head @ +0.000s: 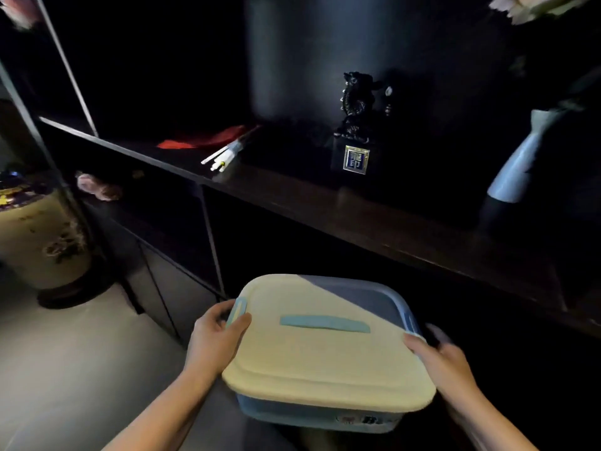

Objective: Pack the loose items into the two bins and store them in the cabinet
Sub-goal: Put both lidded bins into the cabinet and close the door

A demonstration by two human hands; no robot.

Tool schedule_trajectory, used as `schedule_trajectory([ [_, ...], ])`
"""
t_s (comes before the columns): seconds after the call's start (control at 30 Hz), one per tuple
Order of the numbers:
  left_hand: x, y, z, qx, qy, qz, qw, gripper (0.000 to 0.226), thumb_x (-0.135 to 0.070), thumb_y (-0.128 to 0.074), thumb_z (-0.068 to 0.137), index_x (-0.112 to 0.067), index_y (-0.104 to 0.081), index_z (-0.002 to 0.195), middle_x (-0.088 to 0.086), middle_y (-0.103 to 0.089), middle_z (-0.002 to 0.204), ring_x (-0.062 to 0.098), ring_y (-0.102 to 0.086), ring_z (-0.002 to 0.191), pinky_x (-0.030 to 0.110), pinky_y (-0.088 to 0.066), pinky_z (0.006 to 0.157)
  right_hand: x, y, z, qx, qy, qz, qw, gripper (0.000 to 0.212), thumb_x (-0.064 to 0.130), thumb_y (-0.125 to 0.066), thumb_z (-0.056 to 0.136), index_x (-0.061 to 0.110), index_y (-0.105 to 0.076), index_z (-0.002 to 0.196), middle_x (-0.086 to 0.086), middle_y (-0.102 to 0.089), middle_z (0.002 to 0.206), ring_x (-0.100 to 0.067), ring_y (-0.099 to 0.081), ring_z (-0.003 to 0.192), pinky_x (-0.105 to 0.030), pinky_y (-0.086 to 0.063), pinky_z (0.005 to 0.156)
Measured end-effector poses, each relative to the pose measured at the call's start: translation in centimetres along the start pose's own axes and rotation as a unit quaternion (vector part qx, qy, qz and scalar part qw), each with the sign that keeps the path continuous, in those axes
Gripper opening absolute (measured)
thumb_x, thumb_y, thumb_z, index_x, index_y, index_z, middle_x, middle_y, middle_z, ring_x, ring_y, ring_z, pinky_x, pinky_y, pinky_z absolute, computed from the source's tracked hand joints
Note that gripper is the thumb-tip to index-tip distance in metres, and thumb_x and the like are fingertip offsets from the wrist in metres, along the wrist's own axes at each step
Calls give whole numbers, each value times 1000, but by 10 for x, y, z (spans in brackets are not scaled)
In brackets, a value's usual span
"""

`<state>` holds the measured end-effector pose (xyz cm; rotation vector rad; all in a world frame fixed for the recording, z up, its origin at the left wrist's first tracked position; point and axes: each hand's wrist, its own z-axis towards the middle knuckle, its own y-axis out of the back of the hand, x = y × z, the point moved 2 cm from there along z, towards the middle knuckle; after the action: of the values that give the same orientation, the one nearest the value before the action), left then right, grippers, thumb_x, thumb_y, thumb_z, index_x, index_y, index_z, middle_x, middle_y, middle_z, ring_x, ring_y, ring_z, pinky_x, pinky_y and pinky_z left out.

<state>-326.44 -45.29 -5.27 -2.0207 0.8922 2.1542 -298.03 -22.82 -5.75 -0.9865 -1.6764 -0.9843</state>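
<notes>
**Lidded bin held between both hands before the dark cabinet**

We held one bin (325,353) between our two hands, low in the view and in front of the dark cabinet (390,222); the bin was pale blue with a cream lid (309,359) shut on top, and a blue handle strip (325,324) lay flat across the lid's middle; our left hand (214,336) gripped the bin's left end, thumb over the lid's edge beside the blue side latch (239,309) and fingers curled round the outside; our right hand (439,359) clasped the right end, thumb resting on the lid near its corner, the fingers beyond it blurred, so we could not tell exactly how they lay; both hands were thus closed on the bin, one at each side, with the bin tilted slightly and its far edge reaching toward the shadowed opening under the cabinet's shelf (292,193); whether the bin rested on anything we could not tell. On the shelf above stood a black dragon figurine (356,122) on a block with a gold-framed plaque, a pale blue vase (517,164) to its right, and, to the left, a red cloth (201,139) with a few white sticks (224,156) beside it; a large patterned jar (42,242) stood on the grey floor (81,369) at far left.
</notes>
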Motion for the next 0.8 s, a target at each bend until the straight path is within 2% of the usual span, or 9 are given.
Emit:
schedule_trajectory([
  [0.1,1,-26,41,56,-4,12,998,27,-35,-70,79,-36,-63,105,-10,-66,69,-2,-64,57,17,-45,49,-10,-4,7,-67,-27,17,997,65,21,-73,81,15,-45,139,-9,-72,85,-25,-69,80,-36,-52,73],
  [0.2,7,-49,75,107,7,24,994,29,-38,-68,80,-37,-61,108,-11,-68,61,1,-64,53,24,-47,50,-22,-15,11,-114,-63,46,990,64,19,-73,81,14,-46,139,-10,-70,89,-27,-68,84,-39,-52,77],
  [0.27,12,-61,98,138,0,44,989,32,-42,-66,79,-38,-59,109,-16,-69,64,6,-65,52,29,-50,51,-29,-24,12,-141,-71,66,985,64,18,-72,82,14,-43,140,-7,-70,87,-23,-68,81,-33,-52,69],
  [0.37,13,-78,129,179,4,63,982,42,-45,-67,79,-32,-54,117,1,-69,62,16,-67,53,38,-56,55,-34,-38,13,-174,-60,61,981,62,19,-70,85,15,-42,140,-2,-71,87,-19,-68,82,-32,-52,69],
  [0.43,12,-88,143,196,2,75,978,46,-42,-66,82,-23,-53,122,6,-70,70,23,-68,61,43,-57,63,-32,-46,14,-197,-57,37,978,61,24,-70,86,15,-43,141,-2,-69,88,-21,-66,85,-38,-51,79],
  [0.53,4,-91,148,230,1,106,967,52,-40,-62,86,-19,-49,131,7,-70,93,25,-67,84,43,-55,80,-20,-50,12,-222,-57,-62,971,57,35,-66,88,17,-46,139,-7,-67,90,-25,-62,86,-39,-49,80],
  [0.63,-1,-79,132,171,-135,274,937,59,-45,-60,86,-14,-45,134,12,-56,116,32,-49,109,40,-44,87,-9,-52,-4,-272,11,-313,910,47,42,-63,87,25,-55,130,-6,-66,90,-29,-56,92,-38,-46,78],
  [0.7,-9,-68,99,146,-299,259,907,52,-42,-64,82,-17,-52,126,5,-53,114,27,-46,108,36,-40,90,-4,-65,-23,-265,130,-399,868,36,44,-63,84,31,-63,118,5,-60,93,-21,-54,94,-35,-40,79],
  [0.8,-6,-62,59,271,-392,199,856,43,-55,-55,81,-32,-61,117,-16,-52,114,4,-44,111,25,-37,94,-9,-93,-43,-151,239,-431,857,37,61,-52,83,40,-67,109,18,-58,118,-7,-52,115,-32,-28,95],
])
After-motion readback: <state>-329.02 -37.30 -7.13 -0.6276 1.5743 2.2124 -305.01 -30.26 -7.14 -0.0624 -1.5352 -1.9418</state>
